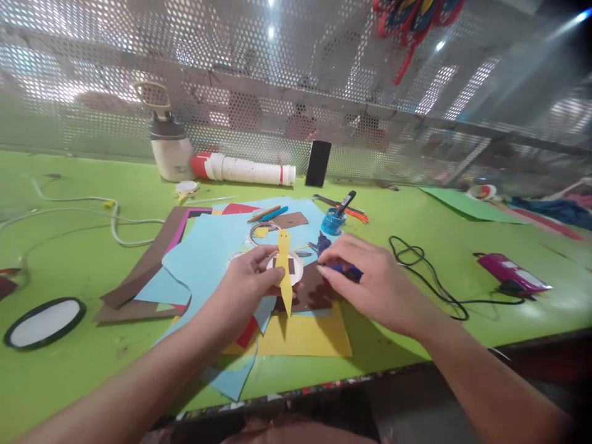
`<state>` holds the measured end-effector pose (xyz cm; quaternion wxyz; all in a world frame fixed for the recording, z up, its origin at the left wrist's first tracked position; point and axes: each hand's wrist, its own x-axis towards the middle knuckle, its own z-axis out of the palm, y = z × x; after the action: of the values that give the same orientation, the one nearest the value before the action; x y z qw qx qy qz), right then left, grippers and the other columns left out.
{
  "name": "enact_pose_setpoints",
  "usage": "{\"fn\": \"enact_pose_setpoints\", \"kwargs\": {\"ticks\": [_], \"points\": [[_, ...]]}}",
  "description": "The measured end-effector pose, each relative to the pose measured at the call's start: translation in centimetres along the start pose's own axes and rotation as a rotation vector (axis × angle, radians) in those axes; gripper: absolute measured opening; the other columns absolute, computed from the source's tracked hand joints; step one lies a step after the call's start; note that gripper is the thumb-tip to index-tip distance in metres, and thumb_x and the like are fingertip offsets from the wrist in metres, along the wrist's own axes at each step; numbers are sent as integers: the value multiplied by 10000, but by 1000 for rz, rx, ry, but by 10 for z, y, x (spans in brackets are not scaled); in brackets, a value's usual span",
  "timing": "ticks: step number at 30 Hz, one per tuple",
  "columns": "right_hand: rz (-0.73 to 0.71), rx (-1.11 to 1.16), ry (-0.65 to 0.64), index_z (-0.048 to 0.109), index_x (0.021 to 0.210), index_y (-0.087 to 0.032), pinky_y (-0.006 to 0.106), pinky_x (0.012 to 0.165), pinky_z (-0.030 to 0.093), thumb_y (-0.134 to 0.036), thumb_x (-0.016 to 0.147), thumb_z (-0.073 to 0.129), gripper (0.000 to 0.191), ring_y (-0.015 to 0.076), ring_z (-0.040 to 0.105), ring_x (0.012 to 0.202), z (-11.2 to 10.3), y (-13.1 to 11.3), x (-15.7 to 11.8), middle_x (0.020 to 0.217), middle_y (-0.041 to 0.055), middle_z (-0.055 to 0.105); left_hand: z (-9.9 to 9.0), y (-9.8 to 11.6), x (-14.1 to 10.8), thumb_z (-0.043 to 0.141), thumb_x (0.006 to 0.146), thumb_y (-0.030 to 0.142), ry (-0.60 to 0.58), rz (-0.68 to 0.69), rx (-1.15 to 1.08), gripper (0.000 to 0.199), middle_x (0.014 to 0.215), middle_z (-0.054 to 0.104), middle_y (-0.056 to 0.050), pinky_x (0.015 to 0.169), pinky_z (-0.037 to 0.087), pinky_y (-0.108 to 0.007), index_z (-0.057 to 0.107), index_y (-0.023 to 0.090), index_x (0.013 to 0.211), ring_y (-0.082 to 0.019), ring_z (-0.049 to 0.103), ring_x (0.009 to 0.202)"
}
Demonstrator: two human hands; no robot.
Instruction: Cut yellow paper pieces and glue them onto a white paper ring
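My left hand (252,280) is closed on a round white paper disc (297,272) with a dark brown piece on its face. A long yellow paper cutout (285,280) with two small dots on its rounded head lies across the disc, under my thumb. To the right, my right hand (367,277) is closed, its thumb and forefinger nearly meeting. A dark blue tool (322,242), possibly a glue gun, shows just beyond its fingers, and more dark blue appears through the gap between them. What the fingertips pinch is unclear. Brown paper (309,296) and yellow paper (319,336) lie below.
Light blue paper sheets (203,246) cover the middle. Behind are a blue jar (333,221) with a black marker, pens (272,214), a sprayer bottle (171,151) and an upright phone (318,163). A black cord (430,280) runs to a purple object (511,273) at right.
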<state>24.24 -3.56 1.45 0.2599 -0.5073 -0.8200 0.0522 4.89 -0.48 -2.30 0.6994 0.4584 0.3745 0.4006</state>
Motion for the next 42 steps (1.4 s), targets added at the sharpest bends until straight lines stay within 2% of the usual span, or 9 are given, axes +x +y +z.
{"fn": "enact_pose_setpoints", "kwargs": {"ticks": [3,7,13,18,25,30,35,42], "points": [[23,100,12,632,799,-174,285,699,441,-156,877,576,98,143,549,740,9,-9,12,756,5,586,2,2,-1,583,727,113,-9,1,2,351,793,713,-23,710,551,-313,615,158,1074,-181,697,720],[15,144,25,643,784,-166,269,664,431,-127,838,619,71,129,539,705,15,-10,23,746,-4,579,4,5,-3,576,712,85,5,-8,0,397,760,709,-8,648,524,-250,603,147,1104,-154,683,695],[-55,43,-42,665,944,-147,320,738,453,-76,811,629,154,181,549,832,18,-13,25,859,46,579,7,4,-3,581,698,69,-3,-11,-17,439,826,708,-13,638,527,-258,593,150,1130,-168,682,721],[-83,-40,-86,645,910,-138,383,822,450,-109,830,636,86,242,509,949,23,-14,23,917,88,564,6,1,-2,599,714,98,4,8,68,409,721,630,22,659,524,-282,603,152,1119,-151,627,663],[-86,-18,-101,649,910,-114,363,801,440,-103,832,643,79,240,494,935,26,-13,23,886,84,542,5,-3,-1,587,690,74,17,26,92,378,640,514,63,646,489,-248,628,152,1058,-102,504,588],[-67,31,-82,633,842,-122,346,774,435,-86,816,655,49,222,509,899,28,-11,24,865,68,540,7,-2,-1,581,675,69,14,2,62,396,659,530,52,600,479,-240,617,146,1062,-111,520,601],[-69,69,-50,622,775,-127,324,719,426,-57,797,658,82,197,518,825,31,-9,24,821,48,530,7,-2,-2,572,677,62,13,12,86,373,634,479,65,625,473,-238,630,154,1034,-103,497,596],[-65,25,-79,657,892,-111,351,762,436,-61,797,649,108,219,515,865,26,-12,23,852,65,541,4,-6,0,603,695,97,19,45,104,361,607,464,73,684,481,-266,623,155,1051,-109,496,578]]}}
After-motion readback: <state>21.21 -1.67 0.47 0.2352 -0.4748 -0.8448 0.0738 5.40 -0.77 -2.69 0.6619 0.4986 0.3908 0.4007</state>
